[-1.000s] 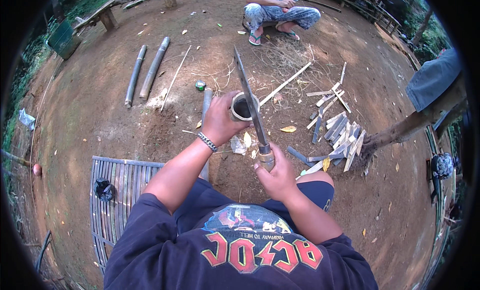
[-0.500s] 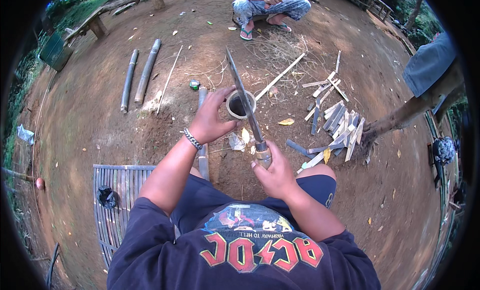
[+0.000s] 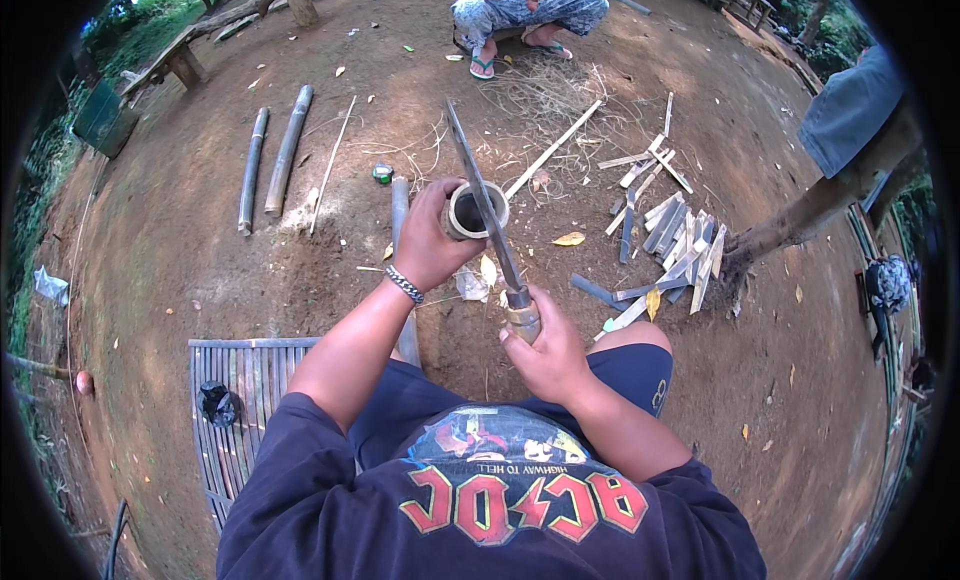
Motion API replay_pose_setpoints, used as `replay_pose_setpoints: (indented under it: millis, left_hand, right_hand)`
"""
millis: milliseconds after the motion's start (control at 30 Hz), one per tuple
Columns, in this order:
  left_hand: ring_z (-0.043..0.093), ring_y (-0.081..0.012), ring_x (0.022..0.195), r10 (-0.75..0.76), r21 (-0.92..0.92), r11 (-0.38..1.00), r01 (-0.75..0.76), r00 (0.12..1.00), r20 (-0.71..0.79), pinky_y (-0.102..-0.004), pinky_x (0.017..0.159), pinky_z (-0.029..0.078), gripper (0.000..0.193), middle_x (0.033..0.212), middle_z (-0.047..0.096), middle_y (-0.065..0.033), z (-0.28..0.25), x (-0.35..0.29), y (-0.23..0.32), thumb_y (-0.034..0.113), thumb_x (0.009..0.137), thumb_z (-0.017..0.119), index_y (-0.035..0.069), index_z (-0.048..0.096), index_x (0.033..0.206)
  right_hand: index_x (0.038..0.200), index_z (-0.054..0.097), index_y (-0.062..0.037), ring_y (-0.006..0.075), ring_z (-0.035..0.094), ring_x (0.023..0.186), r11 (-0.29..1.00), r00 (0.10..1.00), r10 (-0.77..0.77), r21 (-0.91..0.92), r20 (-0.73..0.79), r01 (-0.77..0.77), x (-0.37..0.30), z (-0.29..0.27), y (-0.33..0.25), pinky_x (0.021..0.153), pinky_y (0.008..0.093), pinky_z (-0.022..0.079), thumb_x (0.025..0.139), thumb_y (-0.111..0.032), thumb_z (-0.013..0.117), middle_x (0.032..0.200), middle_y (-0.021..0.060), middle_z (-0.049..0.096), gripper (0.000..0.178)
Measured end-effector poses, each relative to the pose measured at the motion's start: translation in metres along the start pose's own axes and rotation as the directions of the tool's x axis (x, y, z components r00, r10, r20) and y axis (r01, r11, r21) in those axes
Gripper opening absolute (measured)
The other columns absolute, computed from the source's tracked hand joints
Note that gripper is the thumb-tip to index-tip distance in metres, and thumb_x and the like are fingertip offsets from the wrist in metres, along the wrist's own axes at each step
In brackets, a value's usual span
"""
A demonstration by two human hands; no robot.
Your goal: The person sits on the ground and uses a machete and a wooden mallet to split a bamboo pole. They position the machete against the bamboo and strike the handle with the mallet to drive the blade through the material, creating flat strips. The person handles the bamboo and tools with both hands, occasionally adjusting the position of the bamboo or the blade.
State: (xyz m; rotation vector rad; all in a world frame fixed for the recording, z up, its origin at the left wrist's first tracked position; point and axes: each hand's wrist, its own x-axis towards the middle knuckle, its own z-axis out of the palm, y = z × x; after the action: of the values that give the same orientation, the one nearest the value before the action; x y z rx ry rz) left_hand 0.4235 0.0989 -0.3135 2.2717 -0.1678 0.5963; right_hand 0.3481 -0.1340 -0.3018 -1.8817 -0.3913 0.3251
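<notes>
My right hand (image 3: 545, 345) is closed around the wooden handle of a machete (image 3: 488, 208). The machete's long dark blade points away from me and lies across the open top of a bamboo tube (image 3: 498, 220). My left hand (image 3: 432, 242), with a chain bracelet at the wrist, wraps the left side of that tube. The tube's pale rim and dark hollow face up toward me; its lower part is hidden. A longer bamboo pole (image 3: 408, 330) lies on the ground just left of the tube, partly under my left arm.
A pile of split bamboo strips (image 3: 685, 245) lies at right beside a post (image 3: 800, 220). Two bamboo poles (image 3: 290, 150) and a green tape measure (image 3: 382, 173) lie at far left. A slatted bamboo bench (image 3: 260, 360) stands near left. Another person (image 3: 528, 15) squats at the far side.
My left hand has closed more snugly around the bamboo tube, its fingers no longer spread. The machete stays across the rim. The far person's hands and blade have shifted.
</notes>
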Motion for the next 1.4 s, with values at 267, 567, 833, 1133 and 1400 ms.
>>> replay_pose_setpoints:
  millis: [267, 567, 833, 1133, 1400]
  left_hand:
    - [0.065, -0.0293, 0.112, -0.005, -0.034, 0.999, 0.003, 0.997, -0.073, -0.0399, 0.099, 0.051, 0.078, 0.118, 0.064, -0.0142, 0.015, -0.005, -0.002, 0.025, 0.063, 0.096, 0.002, 0.058, 0.127]
    - [0.065, -0.0283, 0.110, 0.001, -0.001, 1.000, -0.001, 0.998, -0.066, -0.0397, 0.097, 0.051, 0.075, 0.118, 0.063, -0.0136, 0.012, -0.002, -0.003, 0.025, 0.064, 0.096, 0.003, 0.058, 0.125]
    - [0.065, -0.0281, 0.110, -0.007, -0.001, 1.000, 0.007, 0.998, -0.063, -0.0390, 0.098, 0.051, 0.075, 0.119, 0.063, -0.0139, 0.011, 0.002, -0.001, 0.023, 0.065, 0.095, 0.002, 0.057, 0.125]
    - [0.065, -0.0257, 0.113, -0.019, -0.033, 0.999, 0.017, 0.998, -0.052, -0.0378, 0.099, 0.052, 0.079, 0.123, 0.062, -0.0140, 0.014, 0.002, -0.005, 0.022, 0.064, 0.096, 0.001, 0.055, 0.129]
    - [0.065, -0.0259, 0.113, -0.044, -0.033, 0.999, 0.042, 0.996, -0.075, -0.0388, 0.099, 0.052, 0.084, 0.121, 0.065, -0.0144, 0.013, -0.001, -0.003, 0.024, 0.063, 0.097, 0.000, 0.055, 0.132]
  right_hand:
    - [0.136, 0.049, 0.0026, 0.0412, 0.069, 0.092, 0.998, 0.999, -0.013, -0.055, -0.031, 0.011, 0.002, 0.004, -0.002, 0.082, 0.0464, 0.052, 0.086, -0.021, 0.068, 0.100, 0.0230, 0.068, 0.058]
    - [0.135, 0.049, 0.0033, 0.0436, 0.068, 0.092, 0.996, 0.994, -0.094, -0.010, -0.064, 0.094, 0.006, 0.014, 0.003, 0.082, 0.0470, 0.053, 0.088, -0.019, 0.067, 0.101, 0.0252, 0.068, 0.055]
    - [0.136, 0.047, 0.0044, 0.0341, 0.069, 0.089, 0.996, 0.992, -0.084, -0.010, -0.095, 0.083, 0.010, 0.018, 0.003, 0.083, 0.0420, 0.052, 0.088, -0.019, 0.070, 0.097, 0.0193, 0.067, 0.058]
    - [0.136, 0.045, 0.0054, 0.0431, 0.067, 0.094, 0.998, 0.996, -0.064, 0.004, -0.069, 0.065, 0.008, 0.012, -0.005, 0.084, 0.0480, 0.051, 0.088, -0.017, 0.067, 0.101, 0.0249, 0.066, 0.058]
    - [0.139, 0.045, 0.0046, 0.0416, 0.067, 0.103, 0.997, 0.996, -0.069, -0.021, -0.063, 0.068, 0.009, 0.012, -0.007, 0.090, 0.0465, 0.051, 0.089, -0.020, 0.068, 0.112, 0.0258, 0.066, 0.061]
